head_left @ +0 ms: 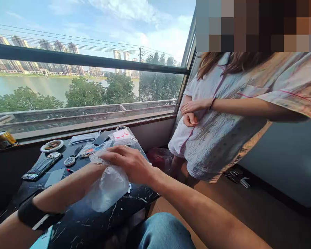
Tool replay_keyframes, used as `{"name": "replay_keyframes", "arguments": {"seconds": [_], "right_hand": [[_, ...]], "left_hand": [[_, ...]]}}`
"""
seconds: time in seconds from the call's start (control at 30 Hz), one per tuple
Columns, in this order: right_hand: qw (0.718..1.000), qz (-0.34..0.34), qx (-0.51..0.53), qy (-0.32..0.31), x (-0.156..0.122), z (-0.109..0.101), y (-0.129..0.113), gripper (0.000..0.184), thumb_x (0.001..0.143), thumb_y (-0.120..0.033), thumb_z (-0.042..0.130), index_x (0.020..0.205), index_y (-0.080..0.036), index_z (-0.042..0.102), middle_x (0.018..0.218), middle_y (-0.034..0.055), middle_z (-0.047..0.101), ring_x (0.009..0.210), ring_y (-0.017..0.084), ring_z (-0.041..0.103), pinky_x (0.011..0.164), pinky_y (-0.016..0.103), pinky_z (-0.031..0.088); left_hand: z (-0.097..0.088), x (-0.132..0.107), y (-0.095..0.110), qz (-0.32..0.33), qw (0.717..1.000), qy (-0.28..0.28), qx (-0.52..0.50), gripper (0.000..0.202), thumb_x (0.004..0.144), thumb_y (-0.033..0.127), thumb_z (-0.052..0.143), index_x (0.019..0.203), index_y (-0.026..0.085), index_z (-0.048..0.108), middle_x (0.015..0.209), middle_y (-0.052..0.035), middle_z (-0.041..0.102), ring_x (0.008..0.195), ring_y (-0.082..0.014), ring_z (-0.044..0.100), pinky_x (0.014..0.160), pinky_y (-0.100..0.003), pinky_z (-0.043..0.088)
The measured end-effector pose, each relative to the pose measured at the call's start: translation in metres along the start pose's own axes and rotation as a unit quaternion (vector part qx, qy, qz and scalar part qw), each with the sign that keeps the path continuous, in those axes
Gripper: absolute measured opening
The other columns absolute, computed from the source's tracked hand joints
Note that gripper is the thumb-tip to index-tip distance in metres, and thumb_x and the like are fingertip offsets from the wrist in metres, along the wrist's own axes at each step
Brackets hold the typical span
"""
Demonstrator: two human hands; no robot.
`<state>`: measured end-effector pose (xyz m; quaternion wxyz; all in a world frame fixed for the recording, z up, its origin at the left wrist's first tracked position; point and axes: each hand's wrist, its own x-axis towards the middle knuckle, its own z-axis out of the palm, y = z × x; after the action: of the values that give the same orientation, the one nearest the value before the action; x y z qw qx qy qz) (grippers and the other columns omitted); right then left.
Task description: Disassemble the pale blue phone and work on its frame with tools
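"As I'm watching from my remote station, what's the right grip [128, 164] doing?"

"It's clamping down, fingers together, on the neck of a clear plastic bag [107, 188]."

"Where's the bag sitting?"

"It's resting near the front edge of the black marbled desk [75, 221], toward the right corner."

"And the left grip [94, 173]?"

"It's reaching in behind the bag, mostly hidden, so I can't tell whether it's apart or together."

"What's around them?"

"Plastic packets [123, 137] are lying along the desk's far edge, a gold can [2, 139] is sitting on the window sill, and a person [217, 121] is standing just past the desk's right edge, hands folded at the waist."
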<state>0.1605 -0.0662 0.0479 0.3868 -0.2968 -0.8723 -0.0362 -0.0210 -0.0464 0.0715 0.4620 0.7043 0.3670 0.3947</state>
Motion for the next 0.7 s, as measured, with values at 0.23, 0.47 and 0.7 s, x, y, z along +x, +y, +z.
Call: {"name": "replay_keyframes", "arguments": {"seconds": [0.23, 0.47, 0.7], "right_hand": [[0.957, 0.222, 0.026, 0.186, -0.038, -0.008, -0.011, 0.04, 0.086, -0.016, 0.06, 0.125, -0.025, 0.062, 0.114, 0.0108, 0.067, 0.107, 0.029, 0.066, 0.093, 0.045, 0.056], [0.988, 0.148, 0.032, -0.003, -0.101, -0.023, -0.02, 0.085, 0.08, -0.005, 0.054, 0.156, -0.035, 0.033, 0.165, 0.0069, 0.027, 0.148, 0.032, 0.036, 0.115, 0.055, 0.043], [0.954, 0.235, -0.119, 0.146, -0.173, -0.028, 0.086, 0.042, 0.085, -0.021, 0.056, 0.119, -0.044, 0.064, 0.12, 0.0082, 0.063, 0.111, 0.033, 0.068, 0.089, 0.051, 0.06]], "left_hand": [[0.064, -0.008, 0.01, -0.16, 0.941, -0.061, -0.292, 0.06, 0.072, 0.041, 0.082, 0.128, 0.03, 0.063, 0.124, -0.0082, 0.069, 0.11, -0.0288, 0.066, 0.075, -0.034, 0.059], [0.119, 0.012, -0.032, -0.147, 0.925, 0.011, -0.349, 0.026, 0.071, 0.038, 0.073, 0.087, 0.02, 0.063, 0.083, -0.0025, 0.068, 0.073, -0.0158, 0.063, 0.064, -0.025, 0.049], [0.127, 0.025, -0.029, -0.159, 0.947, -0.096, -0.262, 0.096, 0.06, 0.017, 0.075, 0.149, 0.026, 0.039, 0.147, -0.0131, 0.052, 0.112, -0.0259, 0.063, 0.081, -0.031, 0.052]]}}
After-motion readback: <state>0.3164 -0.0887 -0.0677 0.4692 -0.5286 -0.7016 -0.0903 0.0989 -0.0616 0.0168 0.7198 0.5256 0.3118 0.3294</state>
